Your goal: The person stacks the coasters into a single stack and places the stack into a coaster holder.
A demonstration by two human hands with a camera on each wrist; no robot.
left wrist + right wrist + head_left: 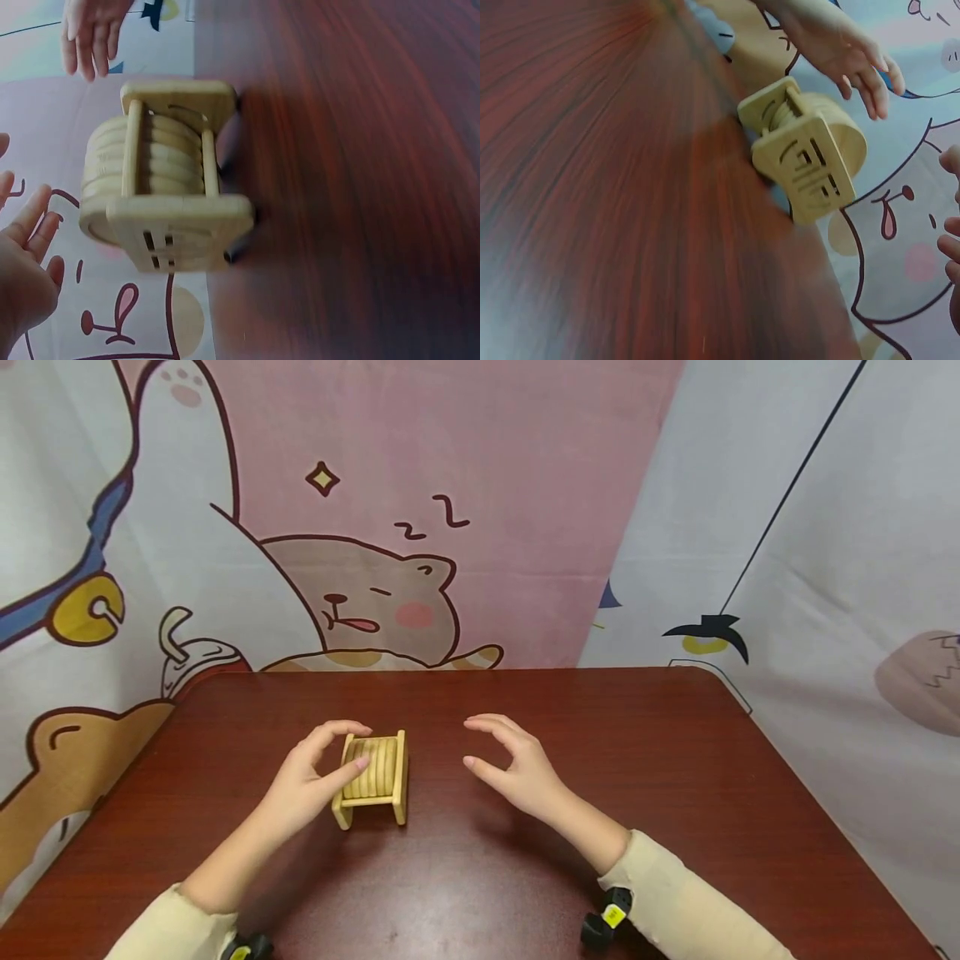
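A light wooden rack with slotted end panels stands on the table, holding several round wooden discs on edge, like a set of coasters. My left hand hovers at its left side, thumb and fingers spread; thumb tip overlaps the discs in the head view. In the left wrist view this hand shows apart from the rack. To the right, my right hand hangs above the table with thumb and fingers apart, holding nothing. Cut-out slots show on the rack's end panel in the right wrist view.
The dark red-brown table has rounded far corners. Behind it hangs a cloth backdrop printed with cartoon animals. Black wrist devices sit at both cream sleeves.
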